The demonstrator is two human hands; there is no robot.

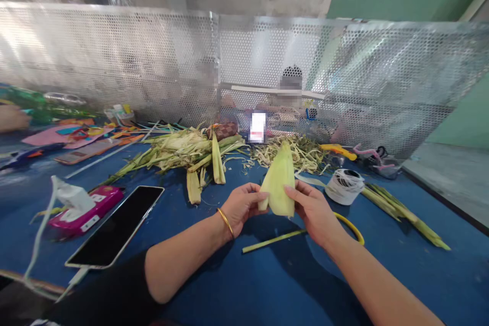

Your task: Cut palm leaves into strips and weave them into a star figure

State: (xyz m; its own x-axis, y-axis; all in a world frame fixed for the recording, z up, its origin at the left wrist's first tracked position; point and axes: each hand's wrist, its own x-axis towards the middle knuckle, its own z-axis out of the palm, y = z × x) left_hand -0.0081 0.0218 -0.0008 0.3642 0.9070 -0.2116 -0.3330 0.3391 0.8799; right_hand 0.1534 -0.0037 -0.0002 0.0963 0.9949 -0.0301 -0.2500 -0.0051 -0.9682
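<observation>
A pale green corn husk [280, 183] is held up above the blue table, its pointed end away from me. My left hand [246, 206], with a gold bangle at the wrist, pinches the husk's lower left edge between thumb and fingers. On the opposite edge my right hand [311, 209] grips it the same way. Below the husk lies a thin green stalk [273, 241], its right end hidden behind my right hand. A yellow curved band [351, 226] shows partly beyond my right wrist. Close by on the right stands a roll of white tape [344, 187].
Heaps of husks [175, 150] and shredded strips [301, 154] lie toward the perforated metal screen [133, 61]. At left are a black-screened phone [116, 226] on a cable and a tissue pack [89, 209]. More stalks [405, 211] lie right. Another person's hand [13, 118] shows far left.
</observation>
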